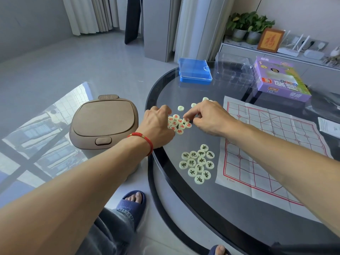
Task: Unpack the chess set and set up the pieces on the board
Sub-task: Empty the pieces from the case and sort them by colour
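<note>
Right grip (206, 118) pinches a red-marked piece (186, 120); left grip (158, 124) rests curled beside; twelve black-marked pieces (197, 163) cluster nearby.

- A brown lidded bin (104, 124) stands on the floor, just left of the fingers.
- A round glass worktop (185, 197) with a black rim lies under the fingers.
- Two potted plants (248, 27) sit on a shelf far beyond the fingers, to the right.
- A framed red character (270, 39) leans beside the plants.
- A white router (292, 46) stands right of the frame.
- A blue slipper (131, 207) rests on the grey floor, nearer than the fingers.
- Pale curtains (92, 13) hang far behind the fingers.
</note>
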Available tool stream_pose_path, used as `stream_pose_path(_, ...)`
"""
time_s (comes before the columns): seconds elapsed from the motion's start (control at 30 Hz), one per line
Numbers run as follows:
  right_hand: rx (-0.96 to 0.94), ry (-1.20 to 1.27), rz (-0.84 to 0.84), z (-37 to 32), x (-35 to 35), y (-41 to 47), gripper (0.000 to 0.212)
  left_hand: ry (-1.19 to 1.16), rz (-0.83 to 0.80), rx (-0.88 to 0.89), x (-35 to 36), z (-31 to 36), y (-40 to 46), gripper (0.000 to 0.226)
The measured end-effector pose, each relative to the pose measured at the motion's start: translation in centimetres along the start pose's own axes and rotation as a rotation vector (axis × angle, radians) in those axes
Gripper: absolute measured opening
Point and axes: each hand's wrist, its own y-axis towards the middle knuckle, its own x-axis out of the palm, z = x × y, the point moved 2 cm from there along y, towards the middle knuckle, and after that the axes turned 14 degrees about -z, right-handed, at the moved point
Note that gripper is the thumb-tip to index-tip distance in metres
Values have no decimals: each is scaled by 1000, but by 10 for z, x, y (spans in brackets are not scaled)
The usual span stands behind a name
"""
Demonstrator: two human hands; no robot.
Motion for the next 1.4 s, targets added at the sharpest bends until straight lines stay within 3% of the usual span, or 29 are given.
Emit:
stream_pose_path(0.13, -45, -95, 84, -2, -1, 9, 44, -8, 0, -3, 0, 1, -1, 59)
stream_pose_path(0.3, -30, -283, -33, 1, 13, 28, 52, -25, 5, -9, -1, 1, -1, 60)
stream_pose_path(0.4, -56, -236, 70, 7, 8, 24, 36, -28, 10, 0, -1, -1, -1, 61)
stream_pose_path(0.5, -31, -195, 60, 15, -2, 13, 18, -30, 16, 8, -1, -1, -1, 61)
stream_pose_path(0.67, -9, -140, 28, 22, -13, -7, 12, -40, 12, 0, -2, 0, -1, 60)
stream_pose_path(0.87, 41, 503, -95, 26, -23, -24, 9, 42, 149, 70, -5, 11, -11, 50)
stream_pose_path(1.0, -36, 649, -147, 15, -20, -37, 13, -12, 174, 289, -3, 31, -16, 26)
stream_pose_path(1.2, -83, 737, -143, 9, -18, -45, 17, -359, 22, 199, 2, 34, -11, 12)
stream_pose_path(1.3, -72, 660, -78, 12, -15, -41, 11, -423, -21, 120, -5, 30, -9, 10)
stream_pose_path(1.4, 11, 386, 119, 24, -16, -33, 5, -251, -9, 43, -19, 19, -13, 6)
